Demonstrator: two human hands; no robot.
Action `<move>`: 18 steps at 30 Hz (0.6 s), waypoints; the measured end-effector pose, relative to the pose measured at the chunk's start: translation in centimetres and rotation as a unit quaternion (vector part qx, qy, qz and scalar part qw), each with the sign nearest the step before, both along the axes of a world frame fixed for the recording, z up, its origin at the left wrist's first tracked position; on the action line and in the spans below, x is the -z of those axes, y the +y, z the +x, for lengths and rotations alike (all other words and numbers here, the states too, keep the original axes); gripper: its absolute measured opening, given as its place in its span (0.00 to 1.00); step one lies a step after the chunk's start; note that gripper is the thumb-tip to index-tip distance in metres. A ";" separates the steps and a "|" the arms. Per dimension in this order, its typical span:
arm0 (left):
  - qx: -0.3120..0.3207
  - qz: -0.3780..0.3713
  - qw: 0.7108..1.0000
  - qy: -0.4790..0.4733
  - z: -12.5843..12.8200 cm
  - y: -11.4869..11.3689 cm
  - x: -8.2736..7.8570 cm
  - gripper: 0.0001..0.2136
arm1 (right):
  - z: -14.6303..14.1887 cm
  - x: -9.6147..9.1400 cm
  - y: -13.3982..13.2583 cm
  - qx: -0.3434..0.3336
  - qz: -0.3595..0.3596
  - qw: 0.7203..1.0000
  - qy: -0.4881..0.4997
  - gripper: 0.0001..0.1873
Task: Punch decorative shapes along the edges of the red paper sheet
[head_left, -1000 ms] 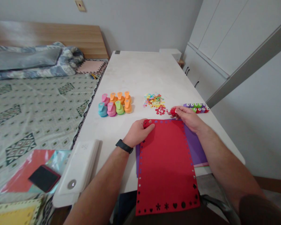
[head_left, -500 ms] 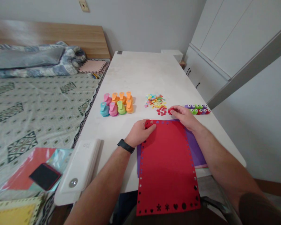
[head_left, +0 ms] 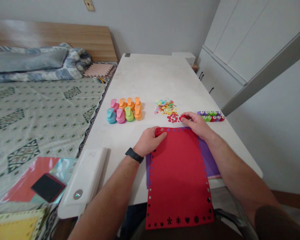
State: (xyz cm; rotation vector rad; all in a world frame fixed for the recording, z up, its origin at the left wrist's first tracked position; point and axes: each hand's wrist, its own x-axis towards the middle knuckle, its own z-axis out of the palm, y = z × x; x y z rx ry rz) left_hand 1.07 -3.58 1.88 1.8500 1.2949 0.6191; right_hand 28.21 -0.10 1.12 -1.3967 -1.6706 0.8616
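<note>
- My L hand (head_left: 150,140) has the far-left corner of the red rectangular paper-like sheet (head_left: 177,173), thumb on top, other fingers mostly hidden.
- R hand (head_left: 195,124): fingers narrow around a small rounded red item (head_left: 183,117), prob. a mini punch; can't tell if it's pressed. It's just off the sheet's far edge.
- Sheet lies over a purple sheet (head_left: 208,158) on the white tabletop (head_left: 150,76), hanging past the tabletop's near edge.
- Done, as I read it: shaped holes along sheet's near edge, both sides, plus L part of its far edge.
- Left, prob.: R stretch of far edge; no clear holes there, but R corner's partly hidden, so can't confirm.
- Loose red cutouts (head_left: 173,117) sit next to R hand, multicoloured confetti heap (head_left: 165,106) beyond.
- Mini punches w/ purple, green & red bodies (head_left: 210,118) near tabletop's R edge; bigger pastel/orange punches (head_left: 120,115) toward L edge.
</note>
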 end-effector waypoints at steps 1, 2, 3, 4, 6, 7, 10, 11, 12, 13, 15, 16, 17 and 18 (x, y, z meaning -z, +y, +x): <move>-0.001 -0.001 1.000 -0.002 0.0 0.0 0.0 0.17 | 0.0 -0.1 -0.1 -0.002 0.000 1.000 0.005 0.18; -0.001 -0.004 1.000 -0.005 -0.1 0.0 0.0 0.17 | 0.0 -0.2 -0.1 -0.003 -0.001 1.000 0.012 0.17; -0.001 -0.006 1.000 -0.009 -0.1 0.0 0.0 0.17 | 0.1 -0.3 -0.2 -0.005 -0.002 1.000 0.021 0.17; -0.001 -0.009 1.000 -0.013 -0.1 0.0 0.0 0.17 | 0.2 -0.4 -0.3 -0.007 -0.004 0.999 0.032 0.17; -0.002 -0.013 1.000 -0.022 -0.1 0.1 0.1 0.17 | 0.6 -0.7 -0.5 -0.009 -0.011 0.999 0.049 0.18; -0.003 -0.014 1.000 -0.027 -0.1 0.1 0.1 0.17 | 0.9 -0.8 -0.6 -0.010 -0.017 0.998 0.052 0.19; -0.002 -0.016 0.999 -0.045 0.0 0.1 0.1 0.17 | 1.7 -1.3 -1.1 -0.026 -0.032 0.999 0.032 0.21; -0.002 -0.018 0.999 -0.051 0.0 0.1 0.1 0.17 | 2.0 -1.6 -1.2 -0.034 -0.038 0.998 0.019 0.22; -0.004 -0.021 0.998 -0.057 0.0 0.0 0.1 0.16 | 2.2 -1.8 -1.4 -0.044 -0.043 0.998 0.008 0.23; -0.005 -0.023 0.998 -0.063 0.0 0.0 0.1 0.16 | 2.3 -2.0 -1.6 -0.054 -0.047 0.997 -0.002 0.23; -0.009 -0.028 0.997 -0.076 0.0 0.0 0.1 0.16 | 2.5 -2.4 -1.9 -0.071 -0.055 0.996 -0.018 0.23; -0.011 -0.029 0.996 -0.082 0.0 0.0 0.2 0.16 | 2.5 -2.6 -2.0 -0.078 -0.059 0.995 -0.023 0.23; -0.014 -0.030 0.996 -0.087 0.0 0.0 0.2 0.16 | 2.6 -2.7 -2.0 -0.084 -0.061 0.994 -0.026 0.23; -0.016 -0.030 0.995 -0.091 0.0 0.0 0.3 0.16 | 2.6 -2.7 -2.1 -0.089 -0.063 0.994 -0.028 0.23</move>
